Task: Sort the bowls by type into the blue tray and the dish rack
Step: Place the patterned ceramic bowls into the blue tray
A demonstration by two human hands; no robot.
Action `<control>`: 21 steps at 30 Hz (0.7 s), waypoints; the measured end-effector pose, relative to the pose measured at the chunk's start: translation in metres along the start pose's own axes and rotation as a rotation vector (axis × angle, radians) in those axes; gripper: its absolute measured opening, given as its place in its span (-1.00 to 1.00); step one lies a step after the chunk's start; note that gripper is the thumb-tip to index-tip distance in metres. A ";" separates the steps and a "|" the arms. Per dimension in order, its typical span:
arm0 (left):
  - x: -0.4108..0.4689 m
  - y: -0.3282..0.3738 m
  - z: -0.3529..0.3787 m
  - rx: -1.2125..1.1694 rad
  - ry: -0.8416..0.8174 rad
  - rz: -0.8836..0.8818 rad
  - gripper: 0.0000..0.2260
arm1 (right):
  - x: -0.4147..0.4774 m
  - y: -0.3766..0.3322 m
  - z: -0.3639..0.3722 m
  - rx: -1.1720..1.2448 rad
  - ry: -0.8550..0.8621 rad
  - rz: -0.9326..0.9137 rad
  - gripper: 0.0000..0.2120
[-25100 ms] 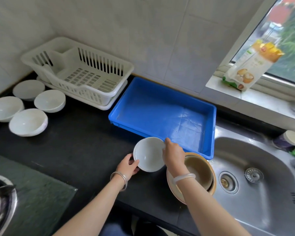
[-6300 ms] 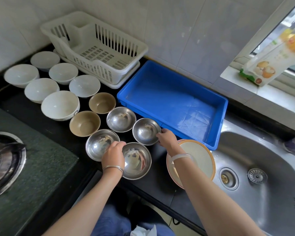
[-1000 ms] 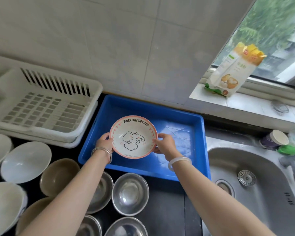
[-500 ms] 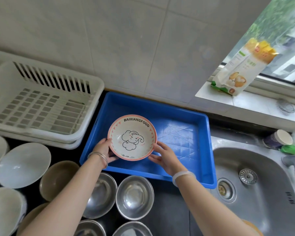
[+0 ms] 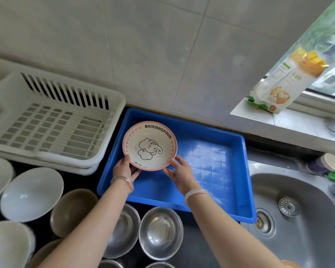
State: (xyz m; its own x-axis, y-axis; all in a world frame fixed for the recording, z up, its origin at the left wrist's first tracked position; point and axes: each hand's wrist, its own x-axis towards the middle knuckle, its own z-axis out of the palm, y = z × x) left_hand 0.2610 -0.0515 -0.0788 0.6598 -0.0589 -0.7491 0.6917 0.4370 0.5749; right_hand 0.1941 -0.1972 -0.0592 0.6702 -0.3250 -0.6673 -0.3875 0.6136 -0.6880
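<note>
Fingers (image 5: 125,161) of left hand (image 5: 124,169) and right hand (image 5: 180,173) gripping the bowl (image 5: 149,145) by its near rim, low over the blue tray (image 5: 211,180), far-left corner. Lower level, set flat, release both sides together.

A white slatted plastic dish rack (image 5: 52,132) stands left of the blue rectangular plastic tray (image 5: 211,171), a stainless steel sink (image 5: 298,229) right. Before the tray lie round steel bowls (image 5: 161,233); over it, a pink-rimmed printed bowl (image 5: 149,146).
</note>
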 end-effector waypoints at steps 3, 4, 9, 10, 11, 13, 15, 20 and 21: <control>0.004 0.003 0.003 -0.037 -0.010 0.018 -0.71 | 0.005 -0.001 0.008 0.031 0.014 -0.011 -0.66; 0.005 0.004 0.004 -0.039 -0.016 0.025 -0.70 | 0.006 -0.002 0.010 0.044 0.021 -0.016 -0.65; 0.006 0.004 0.008 -0.007 -0.027 0.058 -0.67 | 0.008 -0.002 0.015 0.082 0.065 -0.030 -0.68; 0.006 0.004 0.008 -0.003 -0.026 0.064 -0.67 | 0.008 -0.002 0.015 0.083 0.067 -0.029 -0.68; 0.005 0.003 0.008 0.001 -0.025 0.069 -0.67 | 0.008 -0.001 0.015 0.084 0.069 -0.027 -0.68; 0.004 0.003 0.009 0.006 -0.021 0.077 -0.68 | 0.008 -0.001 0.015 0.081 0.076 -0.022 -0.66; 0.003 0.003 0.010 0.010 -0.009 0.088 -0.68 | 0.008 -0.002 0.016 0.064 0.089 -0.011 -0.66; -0.010 -0.002 0.014 0.051 0.059 0.187 -0.73 | 0.002 -0.008 0.016 -0.059 0.090 0.013 -0.66; -0.014 -0.004 0.015 0.062 0.057 0.203 -0.72 | -0.001 -0.009 0.015 -0.094 0.078 0.009 -0.67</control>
State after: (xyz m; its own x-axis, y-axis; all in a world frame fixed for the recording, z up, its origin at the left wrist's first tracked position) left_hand 0.2530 -0.0658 -0.0660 0.7708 0.0766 -0.6325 0.5643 0.3787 0.7336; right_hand 0.2064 -0.1919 -0.0480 0.6162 -0.3772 -0.6914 -0.4533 0.5481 -0.7029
